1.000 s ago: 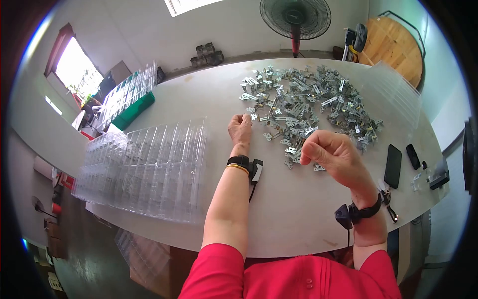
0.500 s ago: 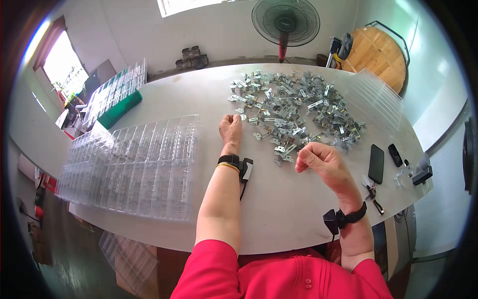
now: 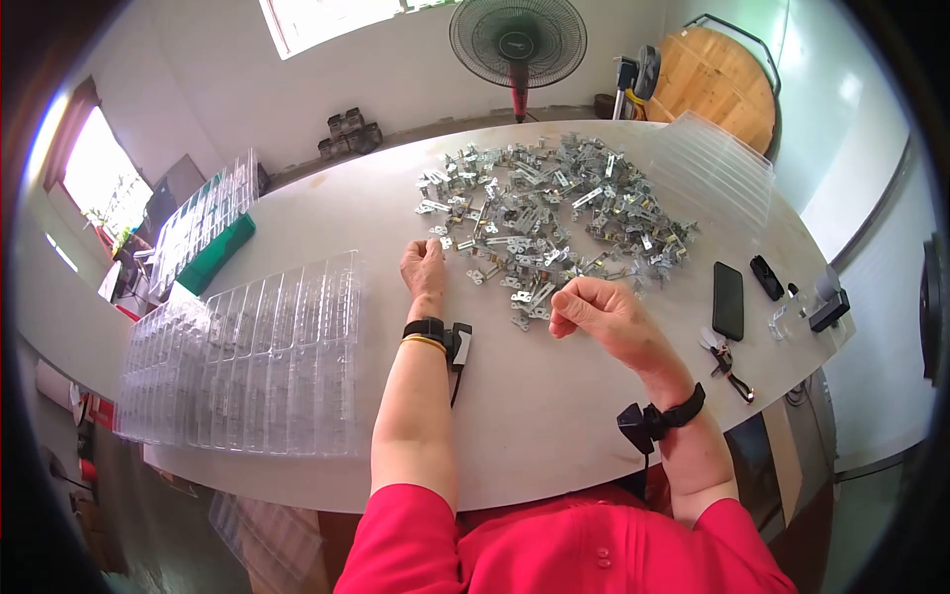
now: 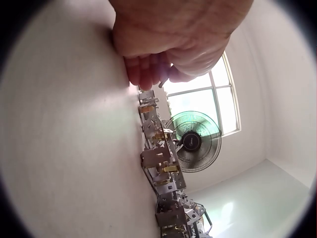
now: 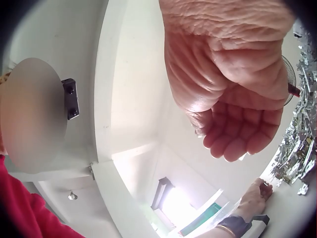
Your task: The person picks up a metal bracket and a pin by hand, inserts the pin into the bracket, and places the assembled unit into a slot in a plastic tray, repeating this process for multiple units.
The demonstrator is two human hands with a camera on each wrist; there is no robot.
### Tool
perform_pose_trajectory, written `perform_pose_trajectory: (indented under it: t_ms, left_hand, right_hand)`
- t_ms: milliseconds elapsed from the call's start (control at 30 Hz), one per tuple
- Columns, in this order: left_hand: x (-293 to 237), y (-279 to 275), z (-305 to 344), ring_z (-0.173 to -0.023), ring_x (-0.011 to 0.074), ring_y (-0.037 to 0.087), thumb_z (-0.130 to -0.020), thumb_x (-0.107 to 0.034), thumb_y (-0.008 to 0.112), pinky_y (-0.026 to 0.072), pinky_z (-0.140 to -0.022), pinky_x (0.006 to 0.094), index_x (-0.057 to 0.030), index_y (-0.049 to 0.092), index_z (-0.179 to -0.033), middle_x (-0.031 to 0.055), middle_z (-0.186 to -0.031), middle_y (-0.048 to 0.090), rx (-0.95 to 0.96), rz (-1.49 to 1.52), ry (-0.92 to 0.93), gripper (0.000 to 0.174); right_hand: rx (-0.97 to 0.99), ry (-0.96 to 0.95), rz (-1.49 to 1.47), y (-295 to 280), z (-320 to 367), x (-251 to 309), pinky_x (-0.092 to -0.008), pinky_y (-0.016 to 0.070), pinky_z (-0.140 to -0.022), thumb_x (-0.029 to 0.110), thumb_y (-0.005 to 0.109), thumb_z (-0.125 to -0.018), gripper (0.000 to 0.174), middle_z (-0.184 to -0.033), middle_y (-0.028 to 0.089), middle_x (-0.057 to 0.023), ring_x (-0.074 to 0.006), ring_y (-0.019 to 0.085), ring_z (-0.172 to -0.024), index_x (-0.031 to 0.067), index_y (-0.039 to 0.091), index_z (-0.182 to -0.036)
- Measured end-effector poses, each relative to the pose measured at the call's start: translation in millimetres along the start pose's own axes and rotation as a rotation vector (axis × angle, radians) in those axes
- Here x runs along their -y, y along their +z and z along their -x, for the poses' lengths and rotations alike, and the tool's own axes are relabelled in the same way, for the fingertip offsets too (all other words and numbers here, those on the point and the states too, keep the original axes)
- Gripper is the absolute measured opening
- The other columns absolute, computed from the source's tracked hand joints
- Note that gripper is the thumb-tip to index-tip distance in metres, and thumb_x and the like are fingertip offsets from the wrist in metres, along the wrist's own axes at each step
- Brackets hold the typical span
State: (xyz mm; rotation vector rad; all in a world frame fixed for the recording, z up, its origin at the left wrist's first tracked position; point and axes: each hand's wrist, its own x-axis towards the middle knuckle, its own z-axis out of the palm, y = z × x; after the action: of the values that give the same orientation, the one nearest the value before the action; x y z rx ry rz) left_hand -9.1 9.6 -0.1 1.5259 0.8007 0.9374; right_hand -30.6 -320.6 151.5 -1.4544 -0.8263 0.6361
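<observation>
Small metal brackets [image 3: 579, 198] with brass-coloured bits lie in a big loose heap on the pale table [image 3: 495, 426]. My left hand [image 3: 424, 267] rests low at the heap's near-left edge. Its bent fingers and thumb pinch a small grey metal piece [image 4: 165, 83], mostly hidden by the hand in the left wrist view. Above the table, just in front of the heap, I hold up my right hand [image 3: 604, 317]. The right wrist view shows its fingers [image 5: 233, 141] loosely curled toward the palm, with nothing visible in them.
Clear plastic divided trays [image 3: 267, 366] lie stacked at left, with a green box [image 3: 218, 252] holding another behind. A clear tray [image 3: 717, 173] sits beyond the heap. Phone [image 3: 728, 302], snips [image 3: 727, 361] and a black case [image 3: 766, 278] lie at right; a fan [image 3: 519, 45] stands behind.
The head view has turned rightward, so the table and both hands sit further left in it. Relative to the heap, my hands have barely moved.
</observation>
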Motion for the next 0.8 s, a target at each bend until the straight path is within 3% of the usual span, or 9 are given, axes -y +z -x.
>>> perform_pose_trajectory:
  t_ms: [333, 633, 800]
  left_hand:
    - [0, 1, 3, -0.064, 0.0105, 0.059, -0.088, -0.022, 0.068, 0.0503, -0.063, 0.0286, -0.0015, 0.068, -0.082, 0.0026, -0.068, 0.065, -0.013, 0.019, 0.022, 0.021]
    - [-2, -1, 9, -0.063, 0.0076, 0.057, -0.091, -0.021, 0.068, 0.0475, -0.060, 0.0245, -0.0026, 0.070, -0.087, 0.0007, -0.071, 0.066, 0.007, 0.007, 0.037, 0.018]
    - [-5, 0, 6, -0.064, 0.0098, 0.058, -0.093, -0.019, 0.067, 0.0492, -0.062, 0.0286, -0.0013, 0.068, -0.084, 0.0015, -0.068, 0.064, 0.005, 0.021, 0.047, 0.020]
  right_hand:
    - [0.066, 0.001, -0.029, 20, -20, -11, -0.0263, 0.0548, -0.078, 0.033, 0.064, -0.102, 0.031, -0.085, 0.069, -0.0018, -0.0095, 0.066, -0.081, 0.0033, 0.068, -0.093]
    - [-0.003, 0.005, -0.039, 20, -17, -25, -0.0264, 0.0548, -0.077, 0.035, 0.065, -0.102, 0.032, -0.085, 0.070, -0.0019, -0.0098, 0.066, -0.080, 0.0043, 0.068, -0.093]
    - [-0.066, -0.009, -0.115, 3, -21, -24, -0.0266, 0.0549, -0.075, 0.032, 0.063, -0.103, 0.030, -0.085, 0.070, -0.0021, -0.0098, 0.066, -0.079, 0.0039, 0.067, -0.094]
